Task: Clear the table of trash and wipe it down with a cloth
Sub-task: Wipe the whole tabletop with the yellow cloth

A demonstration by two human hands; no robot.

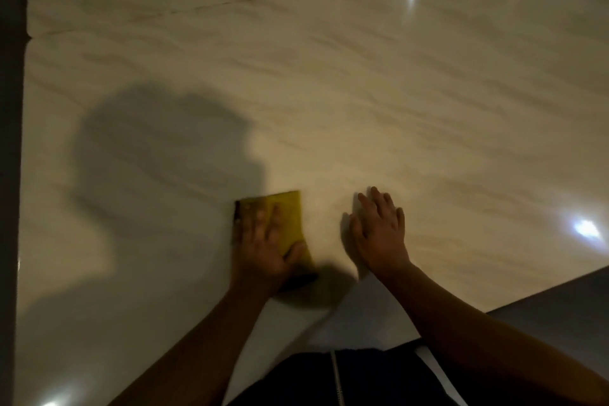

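Observation:
A folded yellow cloth [290, 211] lies flat on the glossy pale marble table [329, 92], near its front edge. My left hand [263, 247] presses down on the cloth with fingers spread and the thumb along its right side. My right hand [379, 231] rests flat on the bare tabletop just right of the cloth, fingers straight, holding nothing. No trash shows on the table.
The table's left edge [23, 142] borders a dark strip of floor. Its front edge [527, 298] runs diagonally at the lower right, with grey floor beyond. My dark clothing [346, 379] fills the bottom centre. Ceiling lights reflect on the surface.

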